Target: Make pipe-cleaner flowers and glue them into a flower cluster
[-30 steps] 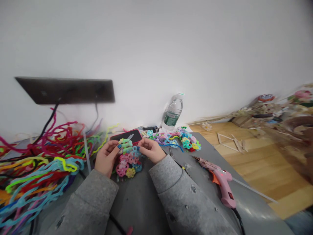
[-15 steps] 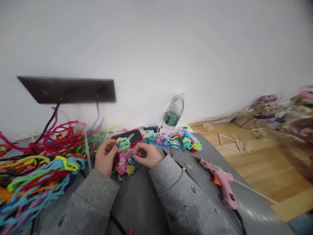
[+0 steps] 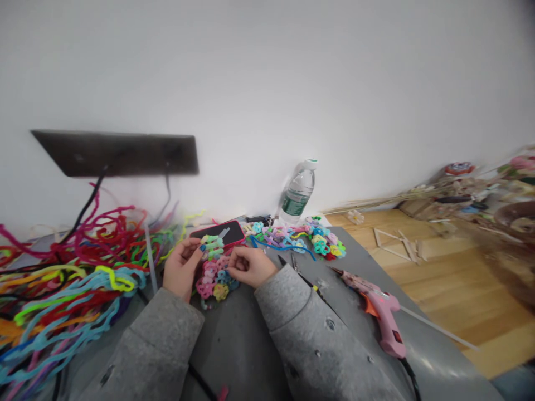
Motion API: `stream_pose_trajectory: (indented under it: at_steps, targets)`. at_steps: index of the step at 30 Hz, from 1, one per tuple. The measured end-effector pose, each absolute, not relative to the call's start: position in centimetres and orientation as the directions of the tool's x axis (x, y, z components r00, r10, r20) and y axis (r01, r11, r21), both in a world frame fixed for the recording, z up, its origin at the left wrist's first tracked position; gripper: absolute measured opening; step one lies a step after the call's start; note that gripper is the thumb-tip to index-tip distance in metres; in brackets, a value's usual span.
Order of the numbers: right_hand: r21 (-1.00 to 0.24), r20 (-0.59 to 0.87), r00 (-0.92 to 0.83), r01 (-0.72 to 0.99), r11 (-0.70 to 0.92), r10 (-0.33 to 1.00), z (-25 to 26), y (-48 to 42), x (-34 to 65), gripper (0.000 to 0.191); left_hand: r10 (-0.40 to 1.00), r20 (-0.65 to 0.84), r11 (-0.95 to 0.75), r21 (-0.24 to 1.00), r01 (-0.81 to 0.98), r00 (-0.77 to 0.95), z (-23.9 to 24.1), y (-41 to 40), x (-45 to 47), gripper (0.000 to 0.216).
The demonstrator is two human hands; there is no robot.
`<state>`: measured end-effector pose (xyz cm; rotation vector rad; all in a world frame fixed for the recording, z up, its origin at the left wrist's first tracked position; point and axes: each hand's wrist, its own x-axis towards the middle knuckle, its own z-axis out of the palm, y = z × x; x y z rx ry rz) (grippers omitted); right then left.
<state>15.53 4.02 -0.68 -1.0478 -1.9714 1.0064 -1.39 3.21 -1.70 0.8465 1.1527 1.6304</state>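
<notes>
Head view: a person in grey sleeves bends to fine handwork, the left hand (image 3: 180, 270) pinching a green-and-yellow looped strip (image 3: 213, 245) between thumb and fingers over a grey desk (image 3: 238, 345). Directly below and right of that grip sits a cluster of pink, blue and yellow loops (image 3: 212, 278); whether the two are joined I cannot tell from here. The right hand (image 3: 254, 266) has its grip drawn closed at the cluster's blue side, fingertips together, though I cannot see whether a loop is caught between them. Just beyond both grips lies a pink-edged phone (image 3: 235, 235). Farther off to the right grip's far side, more pastel looped flowers (image 3: 321, 244) spread beside a blue stem (image 3: 288, 247), with a green-labelled bottle (image 3: 297, 195) upright behind them near the white wall (image 3: 251, 83). Right of the right grip, past a dark pointed tool (image 3: 321, 295) partly behind the sleeve, rests a pink glue gun (image 3: 388, 323). Left of the left grip, bright fuzzy stems (image 3: 90, 312) lie heaped.
</notes>
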Motion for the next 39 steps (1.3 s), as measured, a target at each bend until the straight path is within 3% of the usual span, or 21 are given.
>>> stream_pose_trajectory:
  at_steps: [12,23,32,35,39]
  targets:
    - [-0.907,0.222,-0.42,0.243,0.345,0.88,0.07,3.84,15.57,0.011,0.941,0.02,-0.13,0.944,-0.304,-0.338,-1.71,3.24,-1.42,0.034]
    - [-0.796,0.345,-0.517,0.281,0.536,0.783,-0.67,4.19,15.53,0.007,0.961,0.061,-0.122,0.968,-0.218,-0.269,-1.82,3.14,-1.42,0.028]
    - [-0.747,0.339,-0.581,0.313,0.587,0.74,-0.53,4.23,15.47,0.007,0.959,0.053,-0.113,0.972,-0.206,-0.277,-1.95,3.15,-1.42,0.028]
    - [-0.806,0.316,-0.496,0.309,0.505,0.809,-0.29,4.0,15.48,0.003,0.956,0.05,-0.121,0.965,-0.232,-0.288,-1.99,3.17,-1.4,0.029]
    - [-0.856,0.328,-0.251,0.328,0.399,0.911,0.23,4.14,15.95,0.023,0.949,0.046,-0.129,0.959,-0.252,-0.312,-2.14,3.32,-1.49,0.03]
